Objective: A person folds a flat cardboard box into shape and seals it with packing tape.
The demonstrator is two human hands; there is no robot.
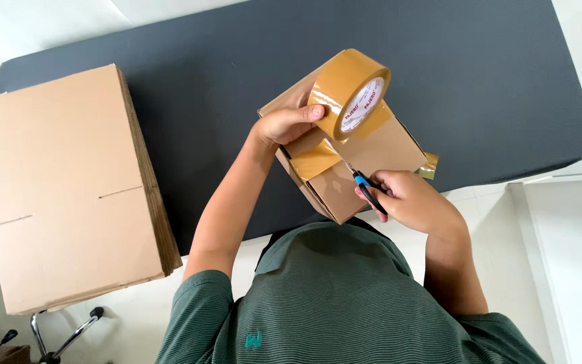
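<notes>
Beside a stack of flat cartons [69, 182] on the dark table [479, 81], a brown tape roll [349, 93] was gripped by the left hand [284, 125] over a small box [365, 168], while scissors [366, 189] were clasped by the right hand [412, 202].

Packing workstation: flat cardboard stack [69, 182] on dark table [479, 87].

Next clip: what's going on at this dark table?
A person in a green striped shirt holds a roll of brown packing tape up in the left hand, above a small cardboard box. A strip runs from the roll down onto the box. The right hand holds blue-handled scissors at that strip. A stack of flattened cardboard boxes lies to the left on the table.
</notes>
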